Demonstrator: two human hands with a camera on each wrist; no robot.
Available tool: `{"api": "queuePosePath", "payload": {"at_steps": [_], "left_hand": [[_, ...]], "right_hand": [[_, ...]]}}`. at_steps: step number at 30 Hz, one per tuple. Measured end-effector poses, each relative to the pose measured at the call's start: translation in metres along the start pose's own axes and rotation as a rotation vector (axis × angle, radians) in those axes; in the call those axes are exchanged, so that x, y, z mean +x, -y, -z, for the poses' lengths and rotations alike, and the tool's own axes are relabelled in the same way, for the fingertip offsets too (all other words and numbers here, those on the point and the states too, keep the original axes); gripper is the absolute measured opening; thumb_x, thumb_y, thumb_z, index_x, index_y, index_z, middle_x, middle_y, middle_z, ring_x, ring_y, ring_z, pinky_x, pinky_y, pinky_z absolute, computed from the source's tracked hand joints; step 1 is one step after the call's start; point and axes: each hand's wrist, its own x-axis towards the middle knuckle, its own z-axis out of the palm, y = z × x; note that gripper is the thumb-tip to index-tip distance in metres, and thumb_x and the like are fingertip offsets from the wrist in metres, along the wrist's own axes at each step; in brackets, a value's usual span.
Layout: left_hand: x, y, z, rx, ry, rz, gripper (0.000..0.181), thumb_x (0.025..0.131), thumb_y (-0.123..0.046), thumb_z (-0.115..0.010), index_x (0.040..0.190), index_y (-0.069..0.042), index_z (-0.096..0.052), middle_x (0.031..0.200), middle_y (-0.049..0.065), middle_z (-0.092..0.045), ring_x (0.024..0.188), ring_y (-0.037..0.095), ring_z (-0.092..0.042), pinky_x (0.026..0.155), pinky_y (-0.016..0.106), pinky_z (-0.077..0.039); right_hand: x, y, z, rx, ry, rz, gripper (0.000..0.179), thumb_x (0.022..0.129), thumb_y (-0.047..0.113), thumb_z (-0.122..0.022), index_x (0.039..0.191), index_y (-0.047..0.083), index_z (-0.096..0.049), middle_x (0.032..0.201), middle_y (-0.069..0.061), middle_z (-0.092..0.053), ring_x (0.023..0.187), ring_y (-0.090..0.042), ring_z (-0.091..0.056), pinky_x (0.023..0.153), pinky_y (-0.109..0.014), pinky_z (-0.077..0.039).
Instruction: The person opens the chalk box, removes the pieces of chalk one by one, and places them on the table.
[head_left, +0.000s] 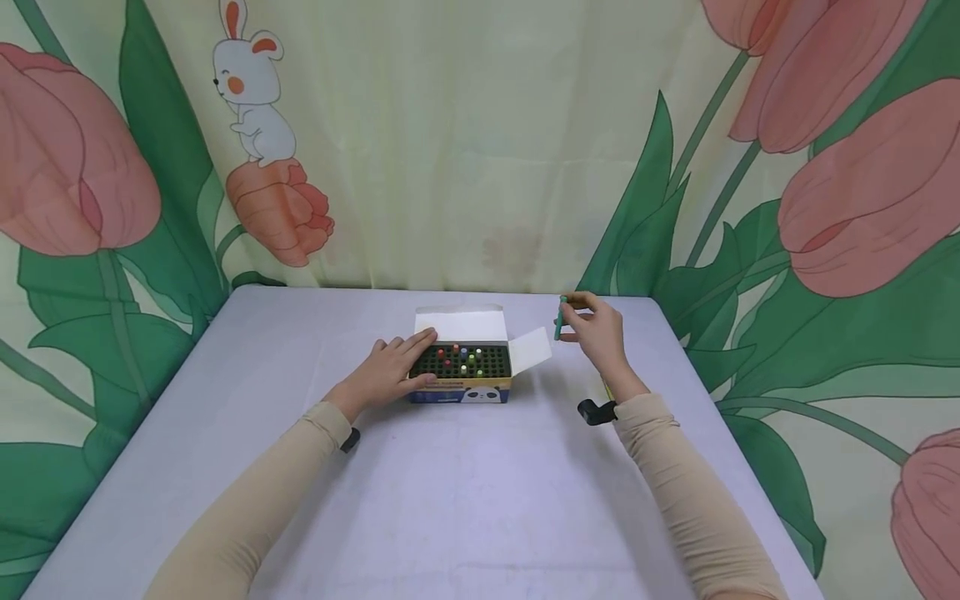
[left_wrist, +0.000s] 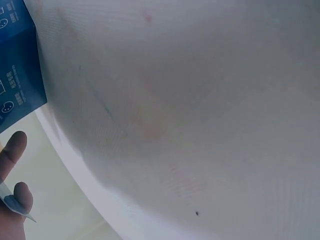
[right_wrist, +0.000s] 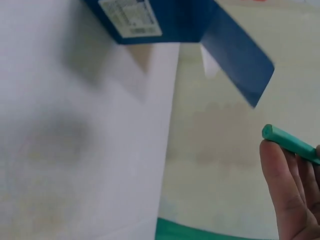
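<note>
My left hand [head_left: 384, 372] rests on the left end of an opened box [head_left: 461, 392]. Its thumb lies by the front edge and its fingers reach toward the back corner. A black insert with rows of holes [head_left: 497, 360] fills the box, and several coloured sticks [head_left: 463, 353] stand in it. Right of the box, my right hand [head_left: 597, 333] pinches a slim green stick [head_left: 559, 318], raised over the table. In the right wrist view, the blunt end of that green stick [right_wrist: 290, 140] points past my fingertips. Only part of the left hand [left_wrist: 11, 160] shows in its wrist view.
White lid flap [head_left: 459, 322] stands up at the box's rear, and a side flap [head_left: 531, 350] sticks out to the right. The box sits toward the rear of a white-covered table [head_left: 465, 500]. A printed curtain [head_left: 465, 150] hangs behind.
</note>
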Motion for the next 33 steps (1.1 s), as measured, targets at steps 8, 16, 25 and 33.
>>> {"api": "queuePosePath", "payload": {"at_steps": [8,16,25,33], "left_hand": [[0.0,-0.003,0.005,0.001,0.018,0.014,0.085,0.103,-0.064,-0.048,0.168,-0.019,-0.015,0.174,0.002,-0.019,0.134,0.035,-0.05,0.102,0.057,-0.035],[0.003,-0.003,0.004,0.008,0.01,-0.001,0.086,0.103,-0.065,-0.047,0.168,-0.019,-0.015,0.174,0.001,-0.02,0.133,0.035,-0.051,0.101,0.057,-0.036],[0.002,0.0,0.001,0.018,0.012,-0.005,0.086,0.103,-0.067,-0.044,0.168,-0.019,-0.015,0.174,0.001,-0.02,0.133,0.035,-0.051,0.1,0.057,-0.036],[0.003,0.0,0.001,0.013,0.01,-0.003,0.086,0.103,-0.069,-0.043,0.168,-0.02,-0.014,0.174,0.0,-0.019,0.132,0.034,-0.051,0.101,0.056,-0.036]], "right_hand": [[-0.001,-0.023,0.014,-0.063,-0.026,-0.1,0.034,0.104,0.022,-0.065,0.13,0.001,-0.069,0.115,-0.021,-0.071,0.095,-0.029,-0.072,0.066,-0.025,-0.06],[-0.003,-0.039,0.02,-0.085,-0.017,-0.147,0.036,0.104,0.022,-0.064,0.134,0.001,-0.069,0.122,-0.021,-0.072,0.1,-0.03,-0.073,0.069,-0.022,-0.06],[-0.007,-0.056,0.032,-0.142,-0.022,-0.198,0.036,0.103,0.021,-0.066,0.133,0.001,-0.07,0.122,-0.021,-0.073,0.096,-0.026,-0.073,0.069,-0.021,-0.059],[-0.013,-0.07,0.038,-0.177,-0.004,-0.287,0.038,0.104,0.023,-0.065,0.137,0.004,-0.068,0.13,-0.019,-0.07,0.107,-0.033,-0.073,0.073,-0.024,-0.06]]}}
